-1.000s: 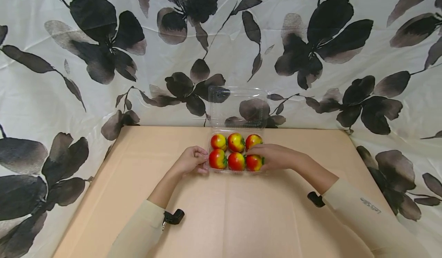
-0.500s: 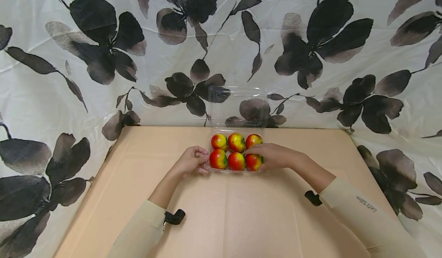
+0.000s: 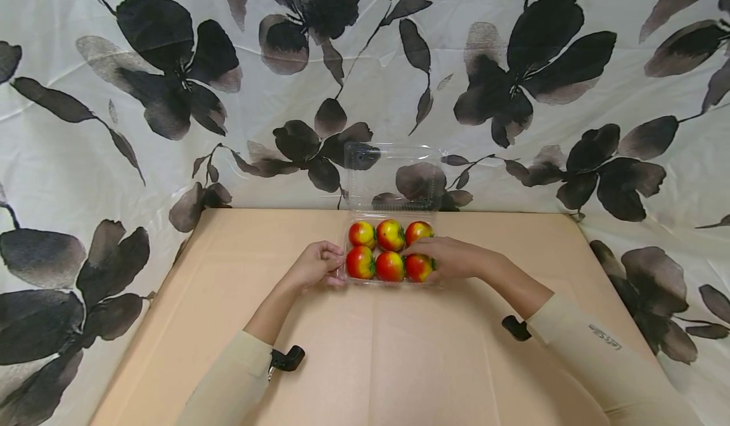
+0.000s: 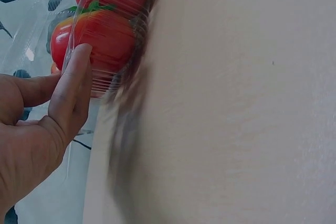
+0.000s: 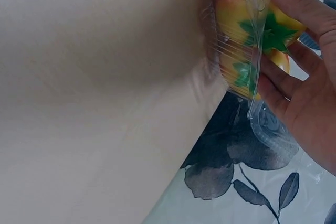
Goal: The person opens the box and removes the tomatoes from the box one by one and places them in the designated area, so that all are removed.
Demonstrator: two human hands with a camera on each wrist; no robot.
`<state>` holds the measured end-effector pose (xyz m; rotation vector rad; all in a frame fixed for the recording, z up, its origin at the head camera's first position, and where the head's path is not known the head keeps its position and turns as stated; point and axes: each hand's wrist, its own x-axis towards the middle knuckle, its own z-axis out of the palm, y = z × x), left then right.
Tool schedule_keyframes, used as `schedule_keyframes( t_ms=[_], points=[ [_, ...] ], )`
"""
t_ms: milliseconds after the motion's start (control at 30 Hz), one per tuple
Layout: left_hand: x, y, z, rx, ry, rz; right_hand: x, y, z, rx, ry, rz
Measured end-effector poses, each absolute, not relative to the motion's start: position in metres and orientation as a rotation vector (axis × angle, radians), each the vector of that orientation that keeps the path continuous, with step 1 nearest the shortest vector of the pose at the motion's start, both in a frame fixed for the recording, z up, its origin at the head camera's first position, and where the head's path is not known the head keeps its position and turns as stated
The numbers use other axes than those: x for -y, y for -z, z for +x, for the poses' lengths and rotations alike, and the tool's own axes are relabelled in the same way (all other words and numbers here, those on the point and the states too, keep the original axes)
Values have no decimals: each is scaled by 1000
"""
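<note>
A clear plastic clamshell container (image 3: 393,284) lies with its lid raised at the back. Red-and-yellow tomatoes with green leafy tops fill it in two rows of three. At its left side, my left hand (image 3: 315,266) pinches the rim; the left wrist view shows a finger (image 4: 73,85) against the outer wall beside a red tomato (image 4: 105,40). My right hand (image 3: 456,258) reaches in over the right edge and grips the front right tomato (image 3: 419,269). In the right wrist view, the thumb lies on this tomato (image 5: 236,14) and the fingers pass behind the rim.
The transparent lid (image 3: 393,175) stands up against a white cloth with dark flowers (image 3: 530,64). Under the container is a tan board (image 3: 342,362), its far edge just behind it. Small black cameras (image 3: 288,358) sit at both wrists.
The right forearm and sleeve have shifted slightly left. Both hands keep their places, and the tomatoes and container stay put.
</note>
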<state>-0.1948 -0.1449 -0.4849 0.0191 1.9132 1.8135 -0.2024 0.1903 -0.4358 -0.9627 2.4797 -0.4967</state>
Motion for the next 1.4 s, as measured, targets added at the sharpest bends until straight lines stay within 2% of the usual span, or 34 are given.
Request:
schedule_keyframes(
  t_ms=[633,1400],
  points=[
    [146,485,-195,-1935,-1805,25,-198,431,-200,-2511,673,-1002],
    [146,483,-194,-1959,-1783,-1,-213,425,-175,-2695,897,-861]
  ],
)
